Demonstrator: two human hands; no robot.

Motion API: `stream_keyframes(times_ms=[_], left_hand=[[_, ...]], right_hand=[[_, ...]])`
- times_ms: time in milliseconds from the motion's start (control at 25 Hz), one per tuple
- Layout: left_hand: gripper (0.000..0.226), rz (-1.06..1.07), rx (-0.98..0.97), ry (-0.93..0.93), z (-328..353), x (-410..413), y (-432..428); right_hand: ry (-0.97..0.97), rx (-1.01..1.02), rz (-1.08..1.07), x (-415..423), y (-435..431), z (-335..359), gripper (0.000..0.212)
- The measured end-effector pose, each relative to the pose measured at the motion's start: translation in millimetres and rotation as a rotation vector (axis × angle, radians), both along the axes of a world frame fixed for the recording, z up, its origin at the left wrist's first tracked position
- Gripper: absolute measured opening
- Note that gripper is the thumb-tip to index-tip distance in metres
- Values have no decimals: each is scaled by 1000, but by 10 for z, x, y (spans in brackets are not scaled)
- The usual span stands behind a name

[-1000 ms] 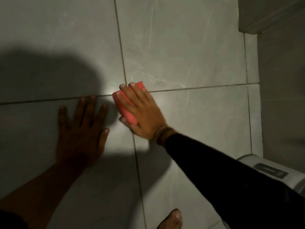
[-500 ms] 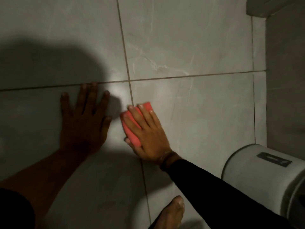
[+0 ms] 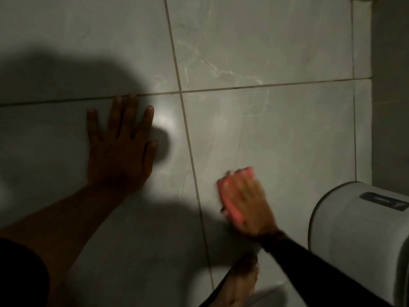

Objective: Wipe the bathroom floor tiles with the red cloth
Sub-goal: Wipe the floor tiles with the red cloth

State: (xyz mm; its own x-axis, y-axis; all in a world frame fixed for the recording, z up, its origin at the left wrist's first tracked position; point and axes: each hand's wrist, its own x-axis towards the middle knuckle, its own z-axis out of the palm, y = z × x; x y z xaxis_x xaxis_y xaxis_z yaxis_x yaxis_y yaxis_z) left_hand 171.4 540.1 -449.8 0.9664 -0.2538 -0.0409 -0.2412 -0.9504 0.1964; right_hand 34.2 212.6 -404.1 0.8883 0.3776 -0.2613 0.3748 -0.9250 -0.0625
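**Red cloth pressed flat under the right palm, mid-wipe on the floor tile**

Nearest the camera, a bare foot [image 3: 240, 282] rests on the floor tiles [image 3: 276, 134] at the bottom edge, beside a dark sleeve [image 3: 321, 275] running up to the right hand [image 3: 250, 204]. That hand lies spread and flat on top of the red cloth [image 3: 230, 202], fingers pointing away, pinning it to the tile just right of the long grout line [image 3: 194, 173]; the hand is blurred, which suggests a stroke in progress. To its right stands a white bin [image 3: 358, 235], near the cloth but not touching it.

The cloth looks folded into a small pad: soft, light and limp, likely to bunch or slip out if pushed from one edge. It is best held as shown, palm centred over it with fingers covering the leading edge, pressing down.

Farther off, across the grout line, the left hand [image 3: 120, 147] is splayed wide on the floor, empty, apparently bearing weight. Beyond it the tiles lie partly in shadow.
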Motion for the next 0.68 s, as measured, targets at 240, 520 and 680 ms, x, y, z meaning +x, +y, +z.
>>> stream_keyframes(times_ms=[240,520,680], left_hand=[[75,11,3,1,-26,14,24],[74,-12,44,13,-43,-10,55],[74,-14,45,41,-43,6,36]], right_hand=[[-19,234,-412,-56,922,-112,75],[17,-55,-566,28,-286,-16,75],[-265,55,-762,1800,-101,-187,68]])
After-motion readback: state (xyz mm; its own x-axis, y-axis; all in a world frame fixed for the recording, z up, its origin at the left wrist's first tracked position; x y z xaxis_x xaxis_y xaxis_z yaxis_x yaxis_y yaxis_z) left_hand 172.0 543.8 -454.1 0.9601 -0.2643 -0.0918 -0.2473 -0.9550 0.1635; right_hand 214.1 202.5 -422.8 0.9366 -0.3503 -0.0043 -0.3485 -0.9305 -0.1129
